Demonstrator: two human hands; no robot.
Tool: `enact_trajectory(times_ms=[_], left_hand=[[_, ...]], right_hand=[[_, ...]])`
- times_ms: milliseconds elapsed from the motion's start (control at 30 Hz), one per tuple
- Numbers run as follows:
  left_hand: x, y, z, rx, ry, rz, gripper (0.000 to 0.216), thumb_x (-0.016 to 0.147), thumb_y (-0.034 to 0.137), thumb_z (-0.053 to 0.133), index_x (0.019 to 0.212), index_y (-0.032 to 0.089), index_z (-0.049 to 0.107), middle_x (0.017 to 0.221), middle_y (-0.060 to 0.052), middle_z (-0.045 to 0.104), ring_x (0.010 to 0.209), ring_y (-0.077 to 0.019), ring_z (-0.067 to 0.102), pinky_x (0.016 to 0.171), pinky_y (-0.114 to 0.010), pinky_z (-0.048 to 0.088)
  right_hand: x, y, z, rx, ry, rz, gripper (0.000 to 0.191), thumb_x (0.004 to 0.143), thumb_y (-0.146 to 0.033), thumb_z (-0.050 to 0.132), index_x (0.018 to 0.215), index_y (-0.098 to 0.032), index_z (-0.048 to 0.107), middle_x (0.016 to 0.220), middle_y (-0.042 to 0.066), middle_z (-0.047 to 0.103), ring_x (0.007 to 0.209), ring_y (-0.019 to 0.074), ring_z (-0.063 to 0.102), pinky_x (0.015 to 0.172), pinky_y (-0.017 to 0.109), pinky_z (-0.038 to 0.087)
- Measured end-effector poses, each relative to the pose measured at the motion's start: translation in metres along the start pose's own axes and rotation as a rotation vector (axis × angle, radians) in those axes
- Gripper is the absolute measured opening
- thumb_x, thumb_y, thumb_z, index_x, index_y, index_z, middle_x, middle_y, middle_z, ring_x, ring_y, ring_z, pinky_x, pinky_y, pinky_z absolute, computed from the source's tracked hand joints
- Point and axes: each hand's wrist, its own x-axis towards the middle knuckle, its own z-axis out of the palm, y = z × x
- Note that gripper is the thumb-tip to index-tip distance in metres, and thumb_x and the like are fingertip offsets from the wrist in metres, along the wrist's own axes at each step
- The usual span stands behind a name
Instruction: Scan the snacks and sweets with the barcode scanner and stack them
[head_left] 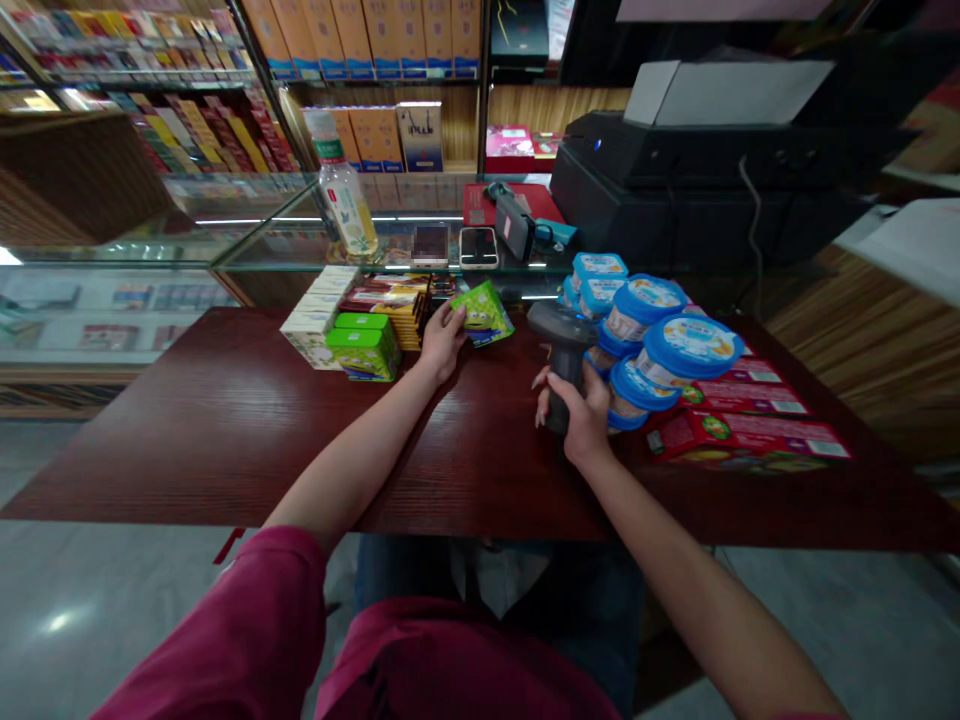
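Observation:
My right hand (579, 412) is wrapped round the handle of a dark grey barcode scanner (561, 335), whose head points away from me over the dark red table (225, 420). My left hand (442, 340) reaches forward and grips a small green snack packet (484, 312) with a cartoon face, held just above the table at its far edge. Right of the scanner stand several blue-lidded tubs (660, 345). To the left of my left hand lie green boxes (365, 345) and a stack of brown-and-yellow bars (394, 305).
Red flat boxes (750, 430) lie at the table's right. White boxes (319, 315) sit at the far left of the goods. Behind is a glass counter with a bottle (345, 200), two phones (478, 246) and a black printer (675, 170). Shelves of goods fill the back.

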Motion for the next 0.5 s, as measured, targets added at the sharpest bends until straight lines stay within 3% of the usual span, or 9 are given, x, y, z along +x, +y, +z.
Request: enact_trajectory(times_ms=[133,267,500], left_hand=[[-0.012,0.007,-0.007,-0.15,-0.001,-0.082,0.036,0.092,0.039,0.083,0.117,0.015,0.074,0.128,-0.013,0.079,0.131,-0.025,0.07,0.118,-0.04,0.051],[-0.012,0.008,-0.005,-0.219,-0.004,-0.118,0.028,0.1,0.035,0.073,0.118,0.013,0.075,0.127,-0.013,0.08,0.133,-0.0243,0.069,0.121,-0.04,0.05],[-0.009,0.006,-0.004,-0.239,0.026,-0.16,0.027,0.101,0.037,0.071,0.117,0.016,0.076,0.132,-0.012,0.078,0.136,-0.0248,0.068,0.121,-0.04,0.05]], right_hand=[[-0.001,-0.017,-0.001,0.046,-0.14,0.074,0.025,0.083,-0.037,0.076,0.099,-0.024,0.062,0.08,-0.003,0.068,0.04,0.0087,0.05,0.031,0.024,0.042],[0.0,-0.021,-0.004,-0.002,-0.282,0.168,0.027,0.082,-0.041,0.078,0.096,-0.024,0.062,0.08,-0.002,0.07,0.039,0.0092,0.048,0.03,0.025,0.041],[0.002,-0.015,-0.006,-0.056,-0.305,0.187,0.029,0.08,-0.041,0.079,0.098,-0.023,0.066,0.074,-0.002,0.07,0.036,0.0108,0.048,0.031,0.029,0.04]])
